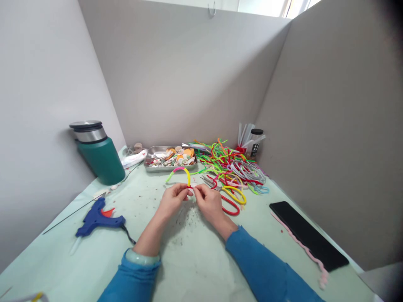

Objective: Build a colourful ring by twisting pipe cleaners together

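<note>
Above the worktop (195, 268), a green, pink and yellow pipe-cleaner arch (179, 168) is being held by its foot, the closed fingertips of both the left hand (172, 200) and the right hand (210, 203) being pressed there in a pinch; whether a separate red piece is being gripped too is hard to tell. From the hands, a metal tray (166, 169) is lying toward eleven o'clock, red-handled scissors (237, 208) toward three, and a blue glue gun (98, 219) toward nine.

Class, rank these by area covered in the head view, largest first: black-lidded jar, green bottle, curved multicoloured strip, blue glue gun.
1. Green bottle
2. Blue glue gun
3. Black-lidded jar
4. Curved multicoloured strip
</note>
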